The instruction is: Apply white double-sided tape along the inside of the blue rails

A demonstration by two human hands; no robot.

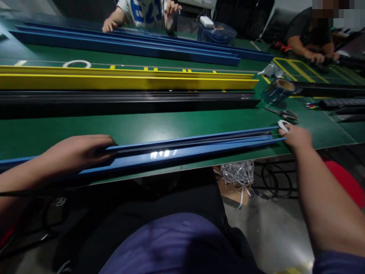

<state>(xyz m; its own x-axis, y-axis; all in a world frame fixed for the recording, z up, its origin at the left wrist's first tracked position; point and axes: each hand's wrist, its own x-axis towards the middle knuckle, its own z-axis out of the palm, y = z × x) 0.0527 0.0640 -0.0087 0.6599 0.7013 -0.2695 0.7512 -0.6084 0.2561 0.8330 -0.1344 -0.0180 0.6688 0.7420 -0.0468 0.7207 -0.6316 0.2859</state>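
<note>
While the blue rail (199,146) lies lengthwise along the near edge of the green bench (171,125), the left hand (76,152) rests on top of it toward the bench's left end, its grip released, fingers stretched flat along the rail; the right hand (296,137) sits at the rail's right end, its grip clenched on that end, with a small white loop (283,125) showing at the fingertips; scissors (285,114) lie just beyond that hand, and a tape roll (278,91) lies farther in; a black rail (128,99) and a yellow rail (128,80) run parallel across the middle of the bench; more blue rails (128,45) lie toward the far edge, where another person's hand (110,26) touches one.
</note>
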